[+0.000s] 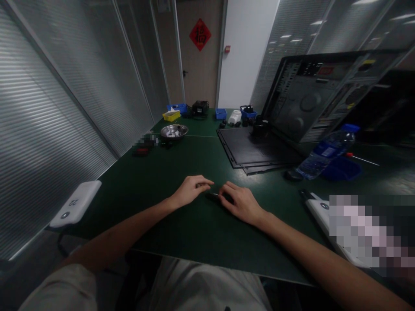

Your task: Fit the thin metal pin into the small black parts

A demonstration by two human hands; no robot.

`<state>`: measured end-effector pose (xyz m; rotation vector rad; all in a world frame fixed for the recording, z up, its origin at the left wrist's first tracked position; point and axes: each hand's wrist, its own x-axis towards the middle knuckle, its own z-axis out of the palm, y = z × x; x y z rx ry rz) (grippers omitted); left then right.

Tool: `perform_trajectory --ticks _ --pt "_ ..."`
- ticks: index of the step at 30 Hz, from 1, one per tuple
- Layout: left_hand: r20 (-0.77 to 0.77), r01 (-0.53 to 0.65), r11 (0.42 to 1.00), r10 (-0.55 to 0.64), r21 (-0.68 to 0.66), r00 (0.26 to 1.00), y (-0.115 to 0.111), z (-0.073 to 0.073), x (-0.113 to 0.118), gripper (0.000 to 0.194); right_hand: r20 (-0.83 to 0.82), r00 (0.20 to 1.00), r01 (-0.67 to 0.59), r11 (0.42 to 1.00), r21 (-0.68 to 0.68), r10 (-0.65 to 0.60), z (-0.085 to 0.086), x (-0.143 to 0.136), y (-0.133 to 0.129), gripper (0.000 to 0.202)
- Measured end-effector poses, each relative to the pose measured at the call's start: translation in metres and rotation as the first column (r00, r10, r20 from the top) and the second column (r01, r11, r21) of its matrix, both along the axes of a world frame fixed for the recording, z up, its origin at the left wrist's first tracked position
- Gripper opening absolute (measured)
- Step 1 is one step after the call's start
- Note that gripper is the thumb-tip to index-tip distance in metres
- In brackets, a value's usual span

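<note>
My left hand (192,191) hovers low over the green table (181,233), its fingers stretched toward the right and the thumb apart from them. Nothing shows in its grasp. Facing it, my right hand (241,202) rests on the tabletop with its fingers curled and the fingertips low. A small dark object (212,196) with a thin bright end lies between the two hands and meets the right fingertips. Its kind is too small and dim to tell.
Black flat panels (256,149) lie ahead right, beside an upright open computer case (308,97). A water bottle (327,151) leans near a blue bin (343,169). A metal bowl (174,132) stands farther left. White numbered devices (76,203) sit at both sides.
</note>
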<state>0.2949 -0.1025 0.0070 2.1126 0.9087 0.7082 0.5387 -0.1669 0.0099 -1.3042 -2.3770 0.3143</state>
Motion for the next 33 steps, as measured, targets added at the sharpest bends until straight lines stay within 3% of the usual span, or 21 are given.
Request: perform_trajectory --ticks 2,6,11,17,19,22,26,33 --pt "-0.042 0.014 1.000 -0.013 0.011 0.999 0.004 -0.002 0.000 0.017 -0.016 1.000 0.001 1.000 -0.004 -0.001 0.001 0.001 0.000 0.014" --pt "-0.105 0.042 0.986 -0.024 0.164 0.994 0.008 -0.004 0.000 0.017 -0.033 0.999 -0.005 1.000 -0.009 0.004 0.000 0.001 0.000 0.013" --pt "-0.064 0.016 0.984 -0.005 0.178 0.998 -0.001 0.001 -0.001 0.027 -0.100 0.995 0.005 1.000 0.020 -0.003 -0.003 0.003 0.001 0.012" --pt "-0.186 0.179 0.942 -0.129 0.284 0.974 -0.014 0.009 -0.006 0.037 -0.288 0.951 0.142 0.985 0.098 -0.108 -0.006 0.009 0.005 0.013" --pt "-0.226 0.209 0.929 -0.142 0.307 0.964 -0.013 0.007 -0.006 0.032 -0.312 0.941 0.166 0.981 0.097 -0.129 -0.006 0.010 0.006 0.013" --pt "-0.219 0.167 0.922 -0.093 0.348 0.971 -0.011 0.002 -0.004 0.019 -0.310 0.940 0.171 0.982 0.077 -0.140 -0.004 0.010 0.006 0.013" --pt "-0.183 0.082 0.930 -0.016 0.358 0.983 -0.011 0.000 -0.001 0.023 -0.308 0.942 0.159 0.985 0.066 -0.131 -0.002 0.010 0.005 0.013" --pt "-0.227 0.153 0.931 -0.079 0.333 0.971 -0.011 0.003 -0.002 0.023 -0.307 0.942 0.156 0.987 0.049 -0.133 -0.003 0.009 0.006 0.012"
